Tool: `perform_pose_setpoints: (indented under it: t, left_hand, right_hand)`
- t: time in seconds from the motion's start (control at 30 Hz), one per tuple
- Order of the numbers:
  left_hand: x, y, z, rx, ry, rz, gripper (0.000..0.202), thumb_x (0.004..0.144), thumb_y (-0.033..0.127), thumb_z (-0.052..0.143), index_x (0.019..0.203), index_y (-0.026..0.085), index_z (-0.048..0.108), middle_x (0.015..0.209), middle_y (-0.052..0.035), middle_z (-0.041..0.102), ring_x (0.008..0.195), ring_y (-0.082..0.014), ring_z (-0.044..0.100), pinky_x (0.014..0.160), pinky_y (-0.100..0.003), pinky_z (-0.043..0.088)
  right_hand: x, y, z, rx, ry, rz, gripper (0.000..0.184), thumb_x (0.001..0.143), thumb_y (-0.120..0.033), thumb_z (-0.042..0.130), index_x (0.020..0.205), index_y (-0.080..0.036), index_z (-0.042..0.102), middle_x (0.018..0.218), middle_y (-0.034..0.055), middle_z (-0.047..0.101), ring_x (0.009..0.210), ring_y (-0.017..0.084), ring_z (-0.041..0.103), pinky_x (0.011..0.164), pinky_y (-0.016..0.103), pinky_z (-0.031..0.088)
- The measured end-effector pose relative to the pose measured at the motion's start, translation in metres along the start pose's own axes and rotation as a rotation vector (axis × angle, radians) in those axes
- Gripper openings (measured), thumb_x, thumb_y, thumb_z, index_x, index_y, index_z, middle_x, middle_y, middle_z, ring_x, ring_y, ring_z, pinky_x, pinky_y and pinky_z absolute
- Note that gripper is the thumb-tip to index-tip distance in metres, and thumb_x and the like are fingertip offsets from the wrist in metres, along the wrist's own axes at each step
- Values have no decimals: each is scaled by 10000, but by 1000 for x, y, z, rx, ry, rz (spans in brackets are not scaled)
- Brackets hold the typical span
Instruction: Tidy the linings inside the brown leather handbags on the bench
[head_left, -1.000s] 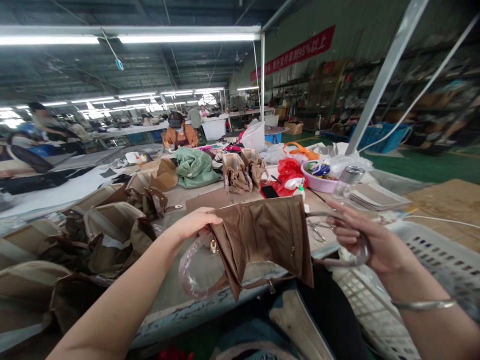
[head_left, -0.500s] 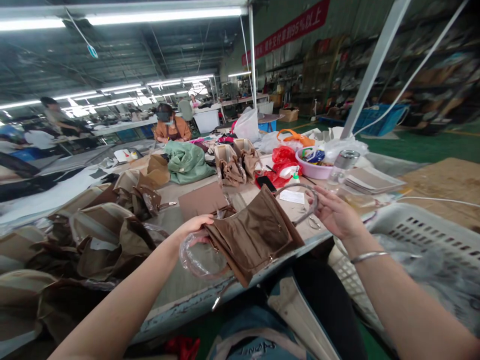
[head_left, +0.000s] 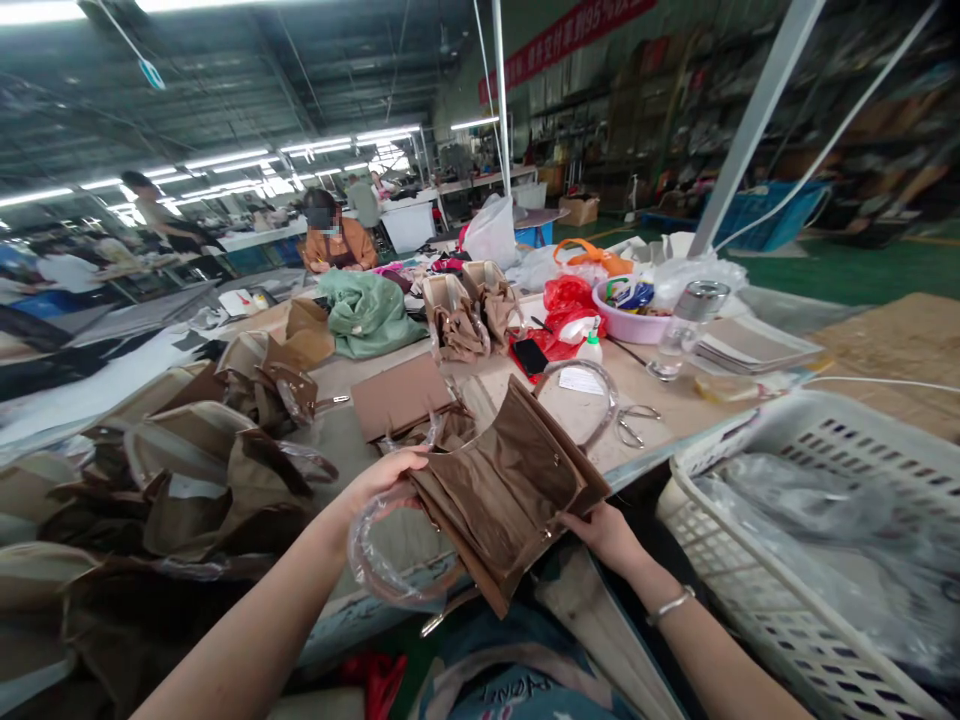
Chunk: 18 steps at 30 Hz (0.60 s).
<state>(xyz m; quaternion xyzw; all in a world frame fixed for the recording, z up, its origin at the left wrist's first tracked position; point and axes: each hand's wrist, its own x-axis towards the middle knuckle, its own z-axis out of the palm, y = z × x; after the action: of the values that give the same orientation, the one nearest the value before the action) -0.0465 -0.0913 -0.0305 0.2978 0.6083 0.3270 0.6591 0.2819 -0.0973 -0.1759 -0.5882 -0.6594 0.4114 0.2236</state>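
A brown handbag point(head_left: 502, 480) is held tilted at the table's front edge, its opening and brown lining facing me. My left hand point(head_left: 386, 478) grips the bag's upper left edge, close to a plastic-wrapped handle point(head_left: 367, 550). On the bag's lower right edge my right hand point(head_left: 600, 530) is closed, with some fingers hidden behind the panel. The other handle point(head_left: 600, 410) arches up behind the bag. Just right of it lie scissors point(head_left: 637, 425). A flat brown panel point(head_left: 401, 395) rests on the table beyond my left hand.
Several unfinished brown bags point(head_left: 202, 460) crowd the left side. Farther back are a green cloth bundle point(head_left: 371, 310), a phone point(head_left: 529, 357), a glue bottle point(head_left: 591, 345) and a purple basin point(head_left: 634, 322). A white plastic crate point(head_left: 780, 600) stands at right. A co-worker point(head_left: 337, 240) sits across.
My right hand has let go of the far handle and moved down and left to the bag's lower right edge. My left hand keeps its hold; the bag has dipped slightly.
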Motion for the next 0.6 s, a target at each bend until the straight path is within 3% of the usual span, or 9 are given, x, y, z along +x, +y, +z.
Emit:
perform_pose_setpoints:
  t: [0.1,0.2,0.37,0.5,0.6]
  left_hand:
    - [-11,-10,7,-53,7,0,507,711,296,585,1178,178,428,777,-37,638,649,-180,610,530,-272,474]
    - [-17,-21,6,-88,-54,36,494,711,373,614,1137,164,478,775,-46,646,616,-177,612,502,-255,464]
    - [-14,-40,-13,-67,-132,43,455,698,441,629,1036,140,578,831,-66,658,570,-156,600,466,-243,454]
    - [-12,-44,-20,-65,-107,-6,499,692,462,628,1083,156,574,866,-69,661,633,-184,616,506,-270,481]
    - [-13,-47,-15,-75,-87,-29,536,689,468,624,1130,172,550,889,-67,661,695,-203,621,540,-278,489]
  right_hand:
    - [4,5,7,-149,133,81,290,703,-433,559,787,-178,669,837,106,692,902,273,618,781,337,479]
    - [10,10,9,-190,130,154,287,683,-447,579,741,-179,661,787,110,691,877,282,627,725,323,496]
    - [9,12,7,102,-47,264,231,678,-406,576,745,-188,615,710,69,675,650,238,649,569,318,524]
    - [4,12,7,152,24,194,145,646,-357,612,686,-217,609,697,60,670,663,247,643,577,331,527]
    - [1,9,9,238,-26,251,197,669,-396,592,695,-203,617,681,51,664,650,225,640,555,310,526]
